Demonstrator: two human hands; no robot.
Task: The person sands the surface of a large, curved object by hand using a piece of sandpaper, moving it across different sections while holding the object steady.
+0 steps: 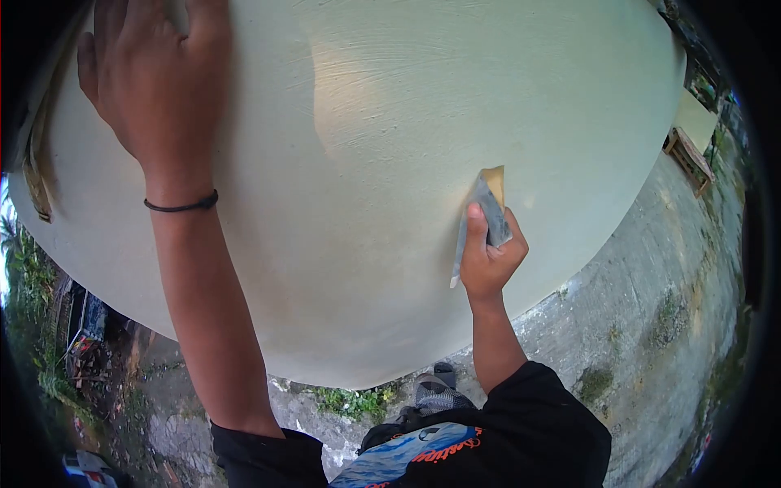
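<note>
A large, smooth, cream-white curved panel (390, 244) fills most of the view, with fine scratch marks across its upper part. My left hand (159, 81) lies on the panel at the upper left, fingers spread; the top edge of the view cuts off some fingertips. A dark band circles that wrist. Right of centre, my right hand (495, 256) pinches a folded piece of sandpaper (488, 205), grey on one side and tan at its upper corner. The sandpaper is against or very close to the panel; exact contact is hard to tell.
Worn concrete ground (643, 301) shows beyond the panel's edge. A wooden stand (690, 163) is at the far right. A dark strip (37, 171) lies at the panel's left rim. Green weeds (354, 402) grow beneath, near my shoe (439, 394). Debris (89, 358) lies at lower left.
</note>
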